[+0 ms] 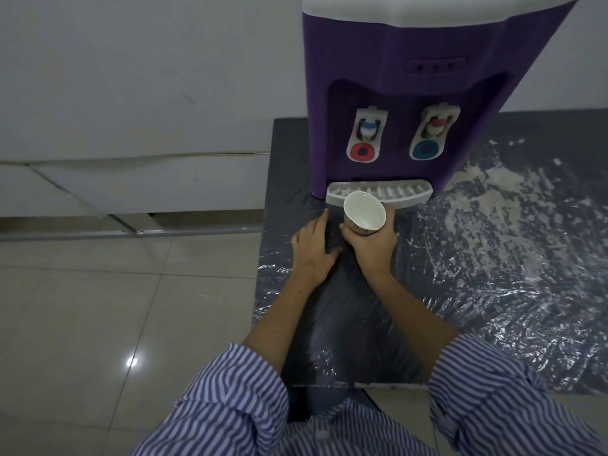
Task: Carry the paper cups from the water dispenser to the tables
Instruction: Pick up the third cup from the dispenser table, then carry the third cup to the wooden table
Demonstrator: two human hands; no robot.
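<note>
A white paper cup (364,212) with dark print on its side is held upright in my right hand (373,248), just in front of the drip tray (408,192) of a purple water dispenser (411,93). The cup's inside looks pale and I cannot tell whether it holds water. My left hand (314,246) rests flat on the dark tabletop (493,258) just left of the cup, fingers spread, holding nothing. The dispenser has two taps, one with a blue cap (368,126) at left and one with a red cap (436,123) at right.
The dispenser stands on a dark table covered in shiny plastic film with pale smears at right. To the left lie a tiled floor (98,307), a white wall (131,77) and a metal rail (131,232) near the floor.
</note>
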